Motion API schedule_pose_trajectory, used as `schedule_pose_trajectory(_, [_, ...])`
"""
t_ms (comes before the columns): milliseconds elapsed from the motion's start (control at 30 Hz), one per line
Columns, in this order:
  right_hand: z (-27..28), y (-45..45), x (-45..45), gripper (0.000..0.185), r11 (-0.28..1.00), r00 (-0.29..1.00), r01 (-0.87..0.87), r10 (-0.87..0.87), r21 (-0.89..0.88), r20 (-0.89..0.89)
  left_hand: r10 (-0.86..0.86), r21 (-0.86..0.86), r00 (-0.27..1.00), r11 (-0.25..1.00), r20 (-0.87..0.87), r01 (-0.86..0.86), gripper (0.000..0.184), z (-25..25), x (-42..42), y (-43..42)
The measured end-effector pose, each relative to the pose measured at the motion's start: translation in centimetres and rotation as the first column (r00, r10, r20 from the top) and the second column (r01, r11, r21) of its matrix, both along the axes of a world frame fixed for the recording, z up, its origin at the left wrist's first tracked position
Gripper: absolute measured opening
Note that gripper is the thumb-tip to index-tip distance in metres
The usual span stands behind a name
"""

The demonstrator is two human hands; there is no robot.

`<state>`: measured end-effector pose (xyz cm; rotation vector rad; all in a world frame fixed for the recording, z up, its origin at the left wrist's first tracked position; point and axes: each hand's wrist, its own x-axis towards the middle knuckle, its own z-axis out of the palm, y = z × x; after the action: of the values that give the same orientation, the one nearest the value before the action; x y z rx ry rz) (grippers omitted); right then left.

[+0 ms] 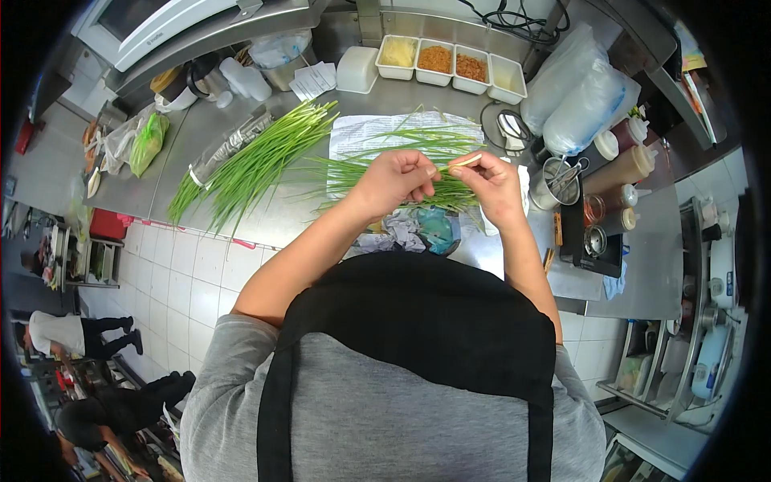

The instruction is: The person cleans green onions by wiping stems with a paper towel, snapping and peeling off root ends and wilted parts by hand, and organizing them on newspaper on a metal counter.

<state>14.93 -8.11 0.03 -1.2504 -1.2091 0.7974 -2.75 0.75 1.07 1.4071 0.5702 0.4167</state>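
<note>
Over the counter, my right hand [494, 189] pinches the pale end of a chive stalk [467, 162] between thumb and fingertips. My left hand [393, 183] is beside it, its thumb and fingers pressed together. What the left fingers hold, if anything, is too small to make out. Beneath both hands, loose green chives [430, 145] are spread over a printed paper sheet [347, 136]. Further left lies a large bunch of chives [265, 161], its pale ends pointing away from me.
White tubs of chopped food [434, 60] line the back of the counter. A metal pot with scissors [554, 185] and sauce bottles [626, 169] stand at right. Crumpled wrapping [401, 229] fills a container near my apron. Two people [120, 410] are at far left.
</note>
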Motion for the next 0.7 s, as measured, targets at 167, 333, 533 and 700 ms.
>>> schedule_pose_trajectory(167, [0.0,0.6,0.2,0.009,0.996,0.997,0.044,-0.039,-0.073,0.067,0.152,0.278,0.988,0.951,-0.037,-0.136,0.011,-0.8,0.0,0.0])
schedule_pose_trajectory(333, [-0.4,1.9,1.6,0.008,0.996,0.984,0.081,-0.075,0.032,-0.160,0.194,0.285,0.981,0.941,-0.019,-0.181,0.011,-1.9,-0.2,0.7])
schedule_pose_trajectory(533, [-3.3,4.1,5.1,0.009,0.965,0.945,0.260,-0.245,0.045,-0.217,0.192,0.050,0.981,0.980,-0.001,-0.192,0.012,-1.7,-1.0,1.6])
schedule_pose_trajectory(700, [-6.0,4.4,4.6,0.012,0.953,0.707,0.259,-0.297,0.155,0.642,0.209,-0.091,0.976,0.975,0.055,-0.203,0.011,-2.1,-1.1,2.1])
